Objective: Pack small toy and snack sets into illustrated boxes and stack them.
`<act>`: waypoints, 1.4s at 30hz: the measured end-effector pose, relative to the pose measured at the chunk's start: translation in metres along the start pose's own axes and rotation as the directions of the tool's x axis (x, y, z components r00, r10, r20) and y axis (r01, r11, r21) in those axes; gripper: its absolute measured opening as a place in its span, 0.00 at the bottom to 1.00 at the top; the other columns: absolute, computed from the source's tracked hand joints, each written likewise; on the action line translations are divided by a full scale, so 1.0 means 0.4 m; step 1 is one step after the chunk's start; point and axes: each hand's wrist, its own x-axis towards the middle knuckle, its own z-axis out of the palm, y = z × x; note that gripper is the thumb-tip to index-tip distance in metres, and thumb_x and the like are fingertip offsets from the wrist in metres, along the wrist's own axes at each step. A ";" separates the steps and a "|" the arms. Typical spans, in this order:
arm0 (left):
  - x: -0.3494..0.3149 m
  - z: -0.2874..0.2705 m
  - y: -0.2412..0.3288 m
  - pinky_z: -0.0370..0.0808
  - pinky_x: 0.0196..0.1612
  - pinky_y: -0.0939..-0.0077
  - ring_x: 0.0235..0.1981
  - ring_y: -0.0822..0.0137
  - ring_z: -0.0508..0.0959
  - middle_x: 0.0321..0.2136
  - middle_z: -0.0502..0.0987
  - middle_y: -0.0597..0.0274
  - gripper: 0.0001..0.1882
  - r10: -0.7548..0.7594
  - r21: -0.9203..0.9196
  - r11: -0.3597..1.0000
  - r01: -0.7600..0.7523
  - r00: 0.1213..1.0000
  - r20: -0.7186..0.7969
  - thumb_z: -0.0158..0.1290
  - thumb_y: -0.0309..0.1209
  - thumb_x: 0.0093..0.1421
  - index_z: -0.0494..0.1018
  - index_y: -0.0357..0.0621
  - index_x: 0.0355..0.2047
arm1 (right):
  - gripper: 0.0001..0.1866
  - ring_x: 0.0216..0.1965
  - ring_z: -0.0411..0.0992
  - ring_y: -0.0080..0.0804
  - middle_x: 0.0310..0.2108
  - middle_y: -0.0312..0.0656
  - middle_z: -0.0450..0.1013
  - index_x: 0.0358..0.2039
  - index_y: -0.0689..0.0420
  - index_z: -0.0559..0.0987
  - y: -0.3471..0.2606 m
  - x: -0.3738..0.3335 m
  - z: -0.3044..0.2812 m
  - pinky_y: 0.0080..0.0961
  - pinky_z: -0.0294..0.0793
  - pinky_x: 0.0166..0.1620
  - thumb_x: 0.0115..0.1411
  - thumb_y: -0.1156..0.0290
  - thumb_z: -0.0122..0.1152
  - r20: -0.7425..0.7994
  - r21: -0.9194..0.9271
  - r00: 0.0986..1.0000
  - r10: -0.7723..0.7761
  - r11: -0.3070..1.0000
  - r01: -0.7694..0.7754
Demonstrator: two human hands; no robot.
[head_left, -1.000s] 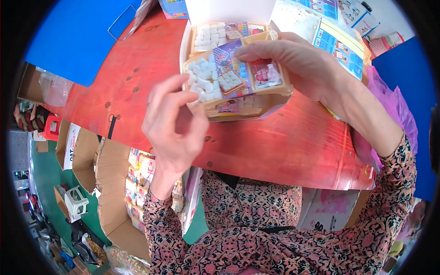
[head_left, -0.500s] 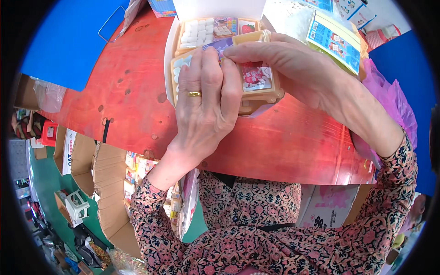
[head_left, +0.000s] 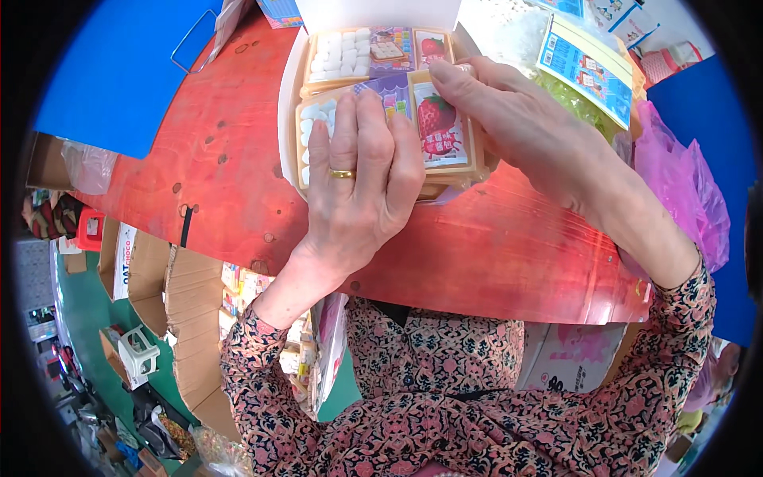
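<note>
A white box (head_left: 380, 13) stands at the table's far side with its lid raised. In it sit two beige plastic trays, each with white pillow-shaped sweets and a strawberry-printed sachet. My left hand (head_left: 359, 171), wearing a gold ring, lies on the near tray (head_left: 475, 151) with fingers stretched out, hiding part of its sweets and purple label. At that tray's right edge, my right hand (head_left: 528, 123) grips, thumb on top near the strawberry sachet (head_left: 439, 123) and the other fingers partly hidden behind the edge. The far tray (head_left: 340, 54) rests behind, untouched.
The red wooden table (head_left: 214, 171) carries a bag with a blue label card (head_left: 590, 73) at the far right. A pink plastic bag (head_left: 679, 187) hangs by the right edge. Below the left side stands an open cardboard carton (head_left: 195, 334) with small packs inside.
My right thumb has moved right and back, off the middle of the near tray, uncovering its strawberry sachet. My left hand stays on the tray, almost unmoved.
</note>
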 end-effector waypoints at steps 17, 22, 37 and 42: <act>0.009 0.013 0.005 0.72 0.44 0.59 0.46 0.53 0.75 0.42 0.73 0.48 0.18 -0.070 0.004 0.998 0.070 0.998 -0.006 0.53 0.26 0.53 0.65 0.40 0.45 | 0.24 0.46 0.69 0.30 0.45 0.50 0.70 0.59 0.66 0.57 0.035 -0.095 0.011 0.23 0.68 0.49 0.69 0.63 0.42 -0.171 -0.388 0.905 -0.390 0.871 0.302; 0.001 0.019 0.015 0.71 0.43 0.55 0.45 0.53 0.75 0.42 0.73 0.48 0.17 -0.060 0.060 0.996 0.060 0.998 -0.003 0.53 0.27 0.54 0.65 0.40 0.44 | 0.18 0.40 0.70 0.28 0.38 0.45 0.70 0.54 0.64 0.62 0.046 -0.098 0.010 0.24 0.69 0.44 0.69 0.67 0.42 -0.142 -0.518 0.884 -0.445 0.794 0.317; -0.008 0.012 0.005 0.71 0.42 0.54 0.45 0.54 0.76 0.41 0.74 0.49 0.13 -0.006 0.021 1.000 0.006 1.000 -0.021 0.54 0.28 0.53 0.68 0.42 0.39 | 0.15 0.30 0.70 0.18 0.35 0.37 0.67 0.52 0.64 0.67 0.064 -0.066 -0.006 0.16 0.71 0.34 0.67 0.75 0.44 -0.154 -0.319 0.888 -0.434 0.872 0.371; -0.011 0.021 0.007 0.71 0.42 0.54 0.44 0.55 0.76 0.41 0.74 0.49 0.13 0.020 0.060 0.998 -0.019 1.000 -0.022 0.54 0.28 0.53 0.68 0.43 0.40 | 0.15 0.28 0.70 0.19 0.35 0.38 0.67 0.52 0.65 0.68 0.056 -0.045 -0.013 0.16 0.72 0.31 0.66 0.73 0.46 -0.170 -0.261 0.915 -0.365 0.912 0.316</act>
